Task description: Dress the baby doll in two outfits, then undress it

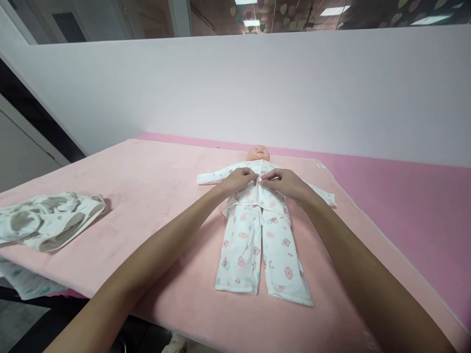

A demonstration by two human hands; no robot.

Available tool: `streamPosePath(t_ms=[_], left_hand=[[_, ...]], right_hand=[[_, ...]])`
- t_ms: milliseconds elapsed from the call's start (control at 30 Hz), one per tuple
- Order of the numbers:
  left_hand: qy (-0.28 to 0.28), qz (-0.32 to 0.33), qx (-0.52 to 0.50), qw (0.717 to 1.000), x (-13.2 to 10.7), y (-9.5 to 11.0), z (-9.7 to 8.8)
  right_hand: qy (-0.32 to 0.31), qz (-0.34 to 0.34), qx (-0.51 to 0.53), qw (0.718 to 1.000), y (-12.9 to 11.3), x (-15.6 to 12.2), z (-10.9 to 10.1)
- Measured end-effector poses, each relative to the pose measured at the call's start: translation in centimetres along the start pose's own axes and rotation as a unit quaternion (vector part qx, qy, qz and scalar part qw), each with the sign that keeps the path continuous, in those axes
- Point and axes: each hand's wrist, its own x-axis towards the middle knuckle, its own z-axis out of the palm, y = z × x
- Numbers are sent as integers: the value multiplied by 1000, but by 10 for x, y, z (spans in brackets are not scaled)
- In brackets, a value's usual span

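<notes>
A baby doll [258, 152] lies on its back, dressed in a white long-sleeved top [241, 195] and matching trousers [241, 250] with a pink and green print. At the front opening of the top, over the doll's chest, my left hand [240, 178] pinches one edge of the fabric. From the other side my right hand [285, 182] pinches the opposite edge close to a small white button [259, 179]. The two sets of fingertips almost meet. Both sleeves stretch outward, and the trouser legs point toward me.
Under the doll spreads a pale pink blanket [154, 196] over a brighter pink surface [405, 206]. A crumpled white printed garment [55, 218] lies at the left edge, with printed cloth [27, 279] hanging below. A white wall [235, 88] stands behind.
</notes>
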Motion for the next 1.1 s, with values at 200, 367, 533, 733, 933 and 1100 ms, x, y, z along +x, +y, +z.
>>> streamPosePath(t_ms=[200,367,533,733,933,1100], left_hand=[[0,17,25,1000,-1,3,1],[9,39,28,999,3,0,2],[17,91,50,994,7,-5,3],[20,110,77,991,6,-1,3],[2,108,52,993,2,1,1],[-5,125,38,991,1,0,0]], right_hand=[[-1,11,0,1000,-4,-2,-1],[-1,18,29,999,-8,0,-1],[1,54,85,995,-15,0,-2],[24,19,87,996,-20,-7,1],[19,13,77,997,-18,-5,1],[14,9,74,997,-10,0,-2]])
